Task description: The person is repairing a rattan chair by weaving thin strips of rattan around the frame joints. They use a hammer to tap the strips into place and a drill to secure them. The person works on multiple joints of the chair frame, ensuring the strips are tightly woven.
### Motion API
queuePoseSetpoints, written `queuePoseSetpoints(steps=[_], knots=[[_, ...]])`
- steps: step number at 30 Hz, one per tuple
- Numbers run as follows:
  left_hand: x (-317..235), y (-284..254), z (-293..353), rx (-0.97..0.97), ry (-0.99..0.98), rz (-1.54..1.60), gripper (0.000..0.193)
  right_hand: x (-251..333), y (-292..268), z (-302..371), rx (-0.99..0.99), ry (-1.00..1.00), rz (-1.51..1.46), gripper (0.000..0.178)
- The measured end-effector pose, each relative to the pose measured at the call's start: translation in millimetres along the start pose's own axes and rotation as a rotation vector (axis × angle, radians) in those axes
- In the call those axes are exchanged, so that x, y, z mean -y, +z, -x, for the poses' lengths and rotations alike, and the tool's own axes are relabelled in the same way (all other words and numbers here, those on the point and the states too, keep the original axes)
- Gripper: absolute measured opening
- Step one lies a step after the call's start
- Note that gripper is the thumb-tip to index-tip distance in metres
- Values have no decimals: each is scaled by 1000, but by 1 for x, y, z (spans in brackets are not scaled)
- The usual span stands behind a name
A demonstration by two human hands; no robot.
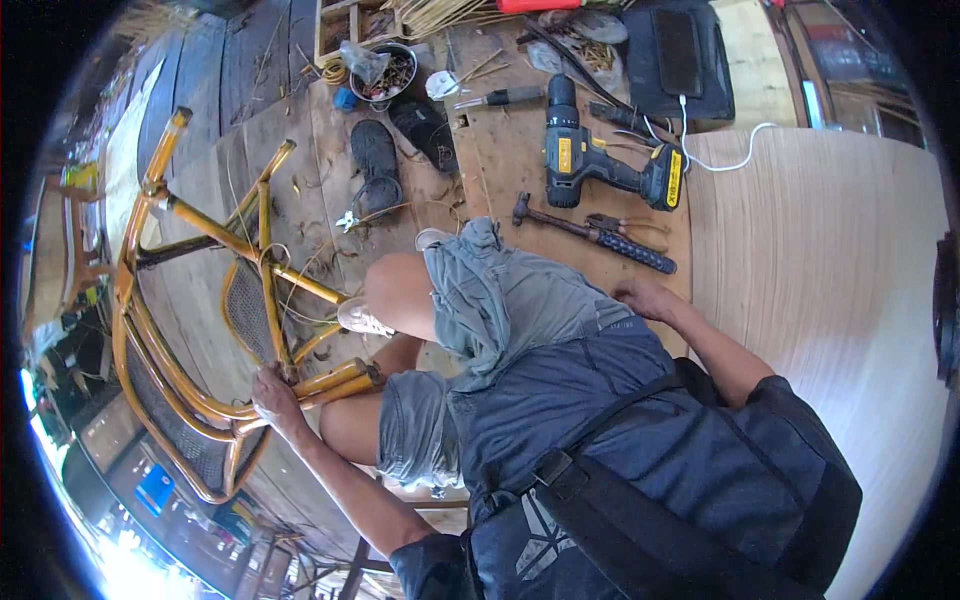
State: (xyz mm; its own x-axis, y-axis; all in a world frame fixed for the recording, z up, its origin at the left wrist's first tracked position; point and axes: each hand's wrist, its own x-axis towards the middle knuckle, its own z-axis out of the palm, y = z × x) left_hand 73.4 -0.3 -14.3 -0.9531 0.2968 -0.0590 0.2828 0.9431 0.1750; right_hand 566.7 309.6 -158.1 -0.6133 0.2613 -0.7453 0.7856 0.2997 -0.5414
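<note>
A glossy yellow-brown rattan chair [185, 395] with dark woven mesh panels lies tipped over at my left, its legs pointing away and up. My left hand [276, 398] is closed round its frame, close to a joint beside my knee. Loose thin rattan strips trail from that frame. My right hand [648, 298] rests by my right thigh at the board's edge, its fingers partly hidden and nothing visible in it. Just beyond it lie a hammer [597, 234] with a dark grip and pliers [630, 228]. A yellow-and-black cordless drill [600, 165] stands farther off.
A screwdriver [500, 97], a bowl of small parts [388, 76] and dark shoes [377, 165] sit ahead on planks. A phone [678, 52] with a white cable lies on a black case. Smooth wooden board [820, 260] spreads at my right. Cane bundles lie at the far edge.
</note>
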Motion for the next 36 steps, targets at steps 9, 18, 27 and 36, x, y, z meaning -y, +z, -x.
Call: queuePoseSetpoints(steps=[9,18,27,36], knots=[[48,27,-5,-83,562,-408,9,7,-64,-22,-647,-34,511,27],[31,13,-2,-178,407,-380,8,14,-55,-12,-367,21,505,40],[24,12,9,-109,119,-140,20,113,-96,13,-374,25,-372,34],[5,1,6,-103,42,28,30,362,-107,-212,26,-491,66,34]])
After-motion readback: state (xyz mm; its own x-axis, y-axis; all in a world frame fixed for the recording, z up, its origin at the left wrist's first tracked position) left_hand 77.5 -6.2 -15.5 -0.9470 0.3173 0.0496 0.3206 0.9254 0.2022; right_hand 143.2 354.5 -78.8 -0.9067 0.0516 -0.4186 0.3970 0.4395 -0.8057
